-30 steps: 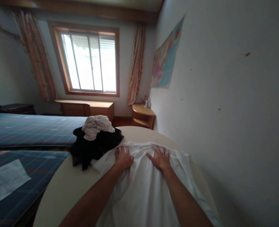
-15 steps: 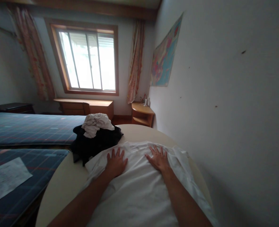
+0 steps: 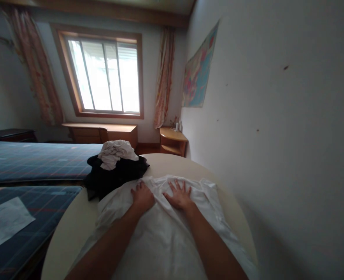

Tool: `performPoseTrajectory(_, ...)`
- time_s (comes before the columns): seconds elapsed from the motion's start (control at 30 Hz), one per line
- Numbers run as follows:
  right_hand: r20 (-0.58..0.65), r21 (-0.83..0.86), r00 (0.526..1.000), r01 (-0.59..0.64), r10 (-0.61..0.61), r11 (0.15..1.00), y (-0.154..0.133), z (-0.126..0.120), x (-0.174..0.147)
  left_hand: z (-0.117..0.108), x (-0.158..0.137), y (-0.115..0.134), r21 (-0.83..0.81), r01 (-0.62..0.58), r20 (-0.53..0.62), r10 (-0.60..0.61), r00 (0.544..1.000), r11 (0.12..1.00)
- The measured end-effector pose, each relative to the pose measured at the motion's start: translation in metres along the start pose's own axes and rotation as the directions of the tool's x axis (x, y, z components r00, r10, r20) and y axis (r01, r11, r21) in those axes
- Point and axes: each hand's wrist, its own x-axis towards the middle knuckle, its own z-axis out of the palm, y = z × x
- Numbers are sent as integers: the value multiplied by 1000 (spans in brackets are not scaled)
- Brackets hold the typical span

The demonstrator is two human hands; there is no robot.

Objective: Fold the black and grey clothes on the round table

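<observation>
A white T-shirt [image 3: 166, 237] lies spread over the round cream table [image 3: 163, 161], with creases running between my hands. My left hand [image 3: 143, 197] rests near the shirt's far edge on the left, its fingers curled into the cloth. Flat on the fabric to the right, my right hand [image 3: 179, 196] has its fingers spread. Just beyond the shirt, at the table's left side, sits a heap of black clothing [image 3: 118, 175] with a crumpled pale garment [image 3: 116, 151] on top.
Two plaid mattresses [image 3: 40, 159] are on the left, the nearer one bearing a sheet of paper [image 3: 7, 221]. A white wall [image 3: 291, 155] runs close along the right. Ahead are a wooden desk [image 3: 119, 130] under the window and a corner shelf [image 3: 173, 136].
My left hand has gone from spread fingers to curled ones. My right hand has shifted left, nearer to it, and the shirt has wrinkled between them. The view has turned slightly right.
</observation>
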Motion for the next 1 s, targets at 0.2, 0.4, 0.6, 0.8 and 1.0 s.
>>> performPoseTrajectory(0.2, -69, -25, 998, -14, 12, 1000, 14, -7, 12, 27, 7, -7, -95, -21, -197, 2, 980, 995)
performPoseTrajectory(0.4, -189, 15, 982, 13, -10, 1000, 28, -6, 17, 37, 16, -34, -99, -55, -112, 44, 993, 994)
performPoseTrajectory(0.6, -380, 48, 924, 59, -37, 997, 54, -9, 14, 38, 14, -32, -100, -66, -105, 55, 993, 993)
performPoseTrajectory(0.8, -487, -25, 861, -182, 147, 983, 74, -14, 7, 38, 15, -33, -97, -61, -102, 51, 994, 993)
performPoseTrajectory(1.0, -486, 11, 724, -555, 489, 832, 102, -18, -4, 38, 15, -32, -114, -41, -82, 32, 996, 993)
